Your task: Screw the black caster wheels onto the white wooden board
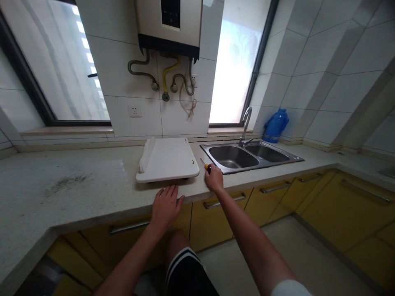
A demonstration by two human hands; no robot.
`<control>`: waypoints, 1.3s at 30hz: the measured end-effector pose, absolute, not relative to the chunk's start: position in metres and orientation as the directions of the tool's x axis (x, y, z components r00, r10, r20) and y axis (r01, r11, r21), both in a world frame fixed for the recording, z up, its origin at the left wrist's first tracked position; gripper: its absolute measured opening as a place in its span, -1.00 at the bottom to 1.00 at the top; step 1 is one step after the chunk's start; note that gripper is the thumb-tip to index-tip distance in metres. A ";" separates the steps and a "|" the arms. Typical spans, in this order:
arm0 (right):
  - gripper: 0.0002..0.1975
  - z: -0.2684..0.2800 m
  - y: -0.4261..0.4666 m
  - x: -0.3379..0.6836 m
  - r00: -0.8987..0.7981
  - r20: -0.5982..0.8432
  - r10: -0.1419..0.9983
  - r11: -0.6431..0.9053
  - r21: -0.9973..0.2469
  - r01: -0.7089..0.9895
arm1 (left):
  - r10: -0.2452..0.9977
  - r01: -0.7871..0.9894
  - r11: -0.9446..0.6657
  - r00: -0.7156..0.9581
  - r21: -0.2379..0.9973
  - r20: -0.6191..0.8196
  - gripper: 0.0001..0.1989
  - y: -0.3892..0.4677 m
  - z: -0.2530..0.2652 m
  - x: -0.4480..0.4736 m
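My right hand (214,179) is closed around the handle of a screwdriver (206,166), yellow and black, its thin shaft pointing up and left over the counter. Just left of it lies a flat white panel (169,158) with rounded corners, slightly raised off the countertop. A few small dark spots, too small to name, show near the panel's right corner. My left hand (167,203) rests at the counter's front edge, in front of the panel, fingers stretched out and holding nothing.
A steel double sink (228,167) with a tap (245,123) is set into the counter (101,181) at right. Behind it stands a blue thermos jug (276,126). A water heater (169,24) with pipes hangs above. Yellow cabinets (220,224) with bar handles run below.
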State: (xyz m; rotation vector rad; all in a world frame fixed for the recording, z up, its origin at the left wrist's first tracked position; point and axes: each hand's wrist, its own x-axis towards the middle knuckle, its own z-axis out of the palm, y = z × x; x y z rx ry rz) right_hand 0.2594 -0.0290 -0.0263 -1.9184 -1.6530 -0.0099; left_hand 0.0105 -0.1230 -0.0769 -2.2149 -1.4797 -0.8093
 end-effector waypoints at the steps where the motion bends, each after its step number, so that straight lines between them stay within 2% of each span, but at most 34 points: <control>1: -0.71 -0.026 -0.029 0.259 0.226 0.378 0.898 -0.045 -0.431 0.901 | 0.725 0.919 -0.393 0.298 0.017 0.621 -0.53 -0.121 -0.075 0.011; 6: -0.73 -0.026 -0.029 0.259 0.227 0.380 0.897 -0.042 -0.438 0.898 | 0.714 0.903 -0.430 0.337 0.004 0.614 -0.51 -0.120 -0.077 0.011; 10: -0.74 -0.027 -0.029 0.259 0.224 0.387 0.894 -0.034 -0.442 0.897 | 0.633 0.866 -0.500 0.359 0.008 0.686 -0.56 -0.121 -0.064 0.002; 13: -0.74 -0.027 -0.029 0.259 0.219 0.391 0.894 -0.022 -0.450 0.893 | 0.610 0.891 -0.454 0.311 -0.001 0.729 -0.58 -0.109 -0.041 -0.010; 19: -0.75 -0.029 -0.027 0.259 0.235 0.398 0.887 -0.017 -0.480 0.877 | 0.705 0.899 -0.429 0.393 -0.086 0.590 -0.52 -0.066 -0.017 -0.014; 28: -0.74 -0.030 -0.027 0.258 0.255 0.408 0.877 -0.039 -0.468 0.883 | 0.755 0.864 -0.500 0.472 -0.065 0.455 -0.54 -0.016 0.002 0.023; 33: -0.71 -0.032 -0.026 0.258 0.278 0.418 0.865 -0.065 -0.456 0.887 | 0.768 0.870 -0.489 0.465 -0.065 0.440 -0.36 0.005 0.005 0.034; 39: -0.69 -0.036 -0.025 0.260 0.303 0.441 0.845 -0.070 -0.471 0.879 | 0.779 0.890 -0.452 0.428 -0.063 0.459 -0.38 0.016 -0.002 0.044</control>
